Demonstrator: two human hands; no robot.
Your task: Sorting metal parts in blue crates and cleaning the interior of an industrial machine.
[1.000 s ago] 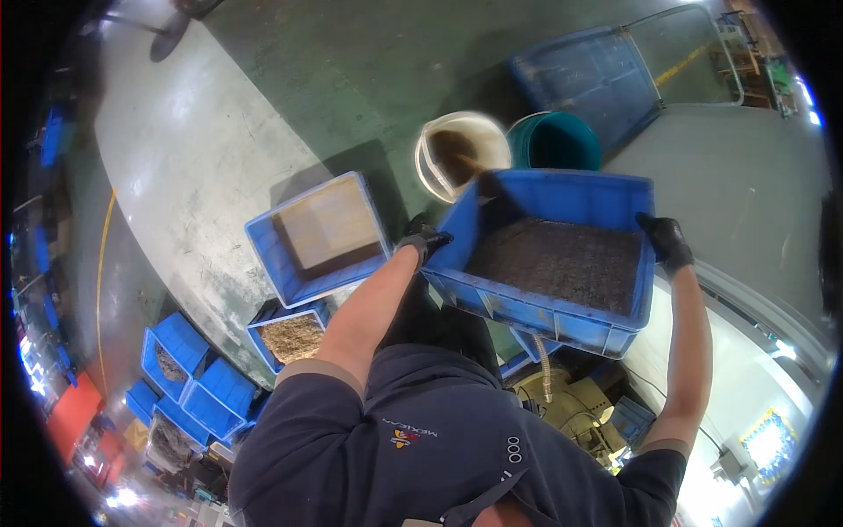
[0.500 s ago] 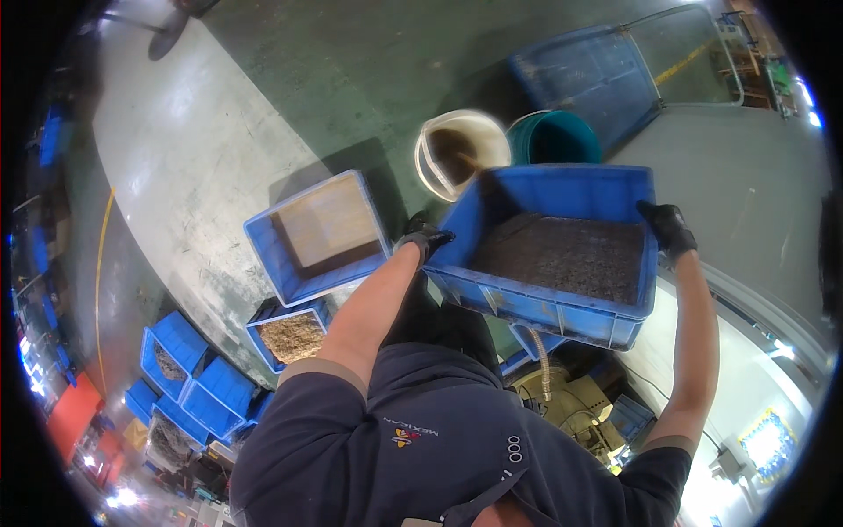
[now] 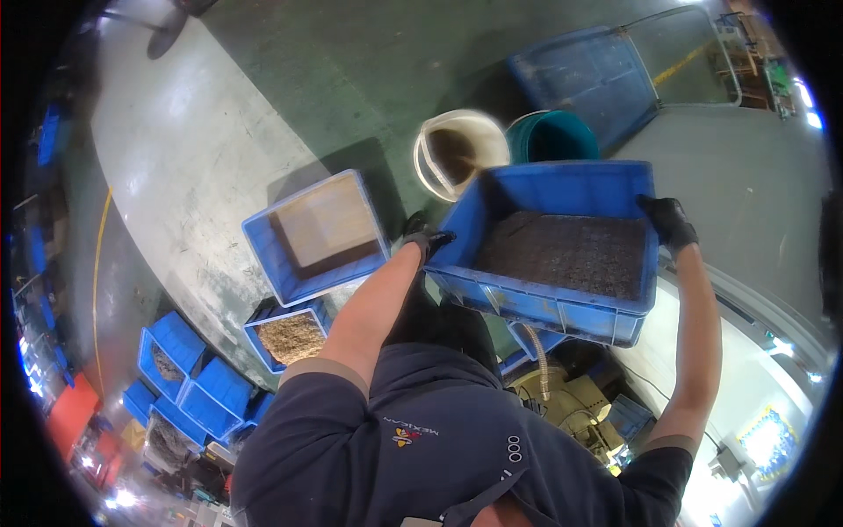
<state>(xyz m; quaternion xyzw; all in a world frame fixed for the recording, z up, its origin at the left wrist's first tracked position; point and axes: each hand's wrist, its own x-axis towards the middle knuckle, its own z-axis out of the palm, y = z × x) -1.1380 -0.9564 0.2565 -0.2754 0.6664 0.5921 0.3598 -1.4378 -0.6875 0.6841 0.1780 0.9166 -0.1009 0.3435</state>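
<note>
A large blue plastic crate (image 3: 562,314) is held up in front of me, its inside and floor coated with dark brown-grey residue. My left hand (image 3: 428,243), in a black glove, grips its left end. On the opposite end, my gloved right hand (image 3: 669,224) is closed over the rim. The crate's far left corner overlaps the edge of a white bucket (image 3: 423,167) beyond it. Brown liquid shows in that bucket, with a blurred brownish streak near the corner. Beside it is a teal bucket (image 3: 520,139), dark inside and partly hidden by the crate.
To my left sits another blue crate (image 3: 290,285) with a beige bottom, and below it a crate of tan granular material (image 3: 290,338). Several blue crates (image 3: 218,395) are stacked lower left. A machine with a ribbed hose (image 3: 543,364) stands under my right arm. A blue cart (image 3: 584,79) is far right.
The held crate has shifted very slightly, its far rim a little higher in view. Both hands keep their hold.
</note>
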